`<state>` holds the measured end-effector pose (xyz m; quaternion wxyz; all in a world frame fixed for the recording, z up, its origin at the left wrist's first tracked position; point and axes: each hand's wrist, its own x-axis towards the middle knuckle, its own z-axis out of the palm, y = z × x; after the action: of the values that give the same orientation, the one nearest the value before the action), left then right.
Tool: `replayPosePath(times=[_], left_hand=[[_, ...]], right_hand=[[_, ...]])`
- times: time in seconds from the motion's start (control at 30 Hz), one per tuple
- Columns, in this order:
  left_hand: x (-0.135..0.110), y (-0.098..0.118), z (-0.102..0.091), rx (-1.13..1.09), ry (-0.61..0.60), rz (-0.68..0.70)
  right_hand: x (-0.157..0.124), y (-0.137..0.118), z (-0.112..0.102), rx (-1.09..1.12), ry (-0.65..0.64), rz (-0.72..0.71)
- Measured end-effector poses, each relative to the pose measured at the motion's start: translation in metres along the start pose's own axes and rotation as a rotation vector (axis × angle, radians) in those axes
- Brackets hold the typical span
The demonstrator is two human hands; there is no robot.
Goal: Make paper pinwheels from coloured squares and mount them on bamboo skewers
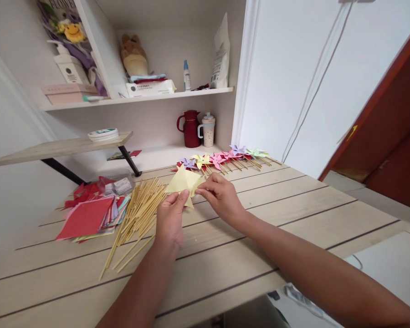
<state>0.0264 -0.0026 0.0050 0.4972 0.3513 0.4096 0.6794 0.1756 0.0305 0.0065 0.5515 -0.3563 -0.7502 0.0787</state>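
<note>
Both of my hands hold a folded pale yellow paper (183, 181) just above the wooden table (294, 214). My left hand (170, 219) pinches its lower edge between thumb and fingers. My right hand (220, 195) pinches its right corner. A pile of wooden sticks (138, 212) lies just left of my left hand. Further left sits a stack of coloured paper squares (90, 216), red on top. A row of finished paper pinwheels (225, 158) on sticks lies behind my hands.
A red jug (190, 128) and a speckled cup (207, 130) stand at the back by the wall. A small raised shelf (61, 146) carries a tape roll (103, 134). Upper shelves hold boxes, a bottle, a bag and a plush toy. The table's edge runs near me.
</note>
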Motion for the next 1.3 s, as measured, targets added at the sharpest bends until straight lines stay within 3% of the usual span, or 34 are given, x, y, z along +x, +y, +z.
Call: replayPosePath(times=[0.47, 1.0, 1.13, 1.3], left_hand=[[0.001, -0.004, -0.001, 0.212, -0.029, 0.140], [0.004, -0.010, -0.001, 0.292, -0.046, 0.143], [0.005, -0.012, -0.002, 0.289, -0.047, 0.159], [0.010, -0.010, -0.007, 0.277, 0.017, 0.158]], right_hand=[[0.000, 0.004, -0.002, -0.104, -0.029, -0.026], [0.002, 0.003, -0.004, -0.310, -0.100, -0.017], [0.000, 0.005, -0.002, -0.266, -0.076, -0.014], [0.009, 0.001, -0.014, -0.036, 0.021, 0.014]])
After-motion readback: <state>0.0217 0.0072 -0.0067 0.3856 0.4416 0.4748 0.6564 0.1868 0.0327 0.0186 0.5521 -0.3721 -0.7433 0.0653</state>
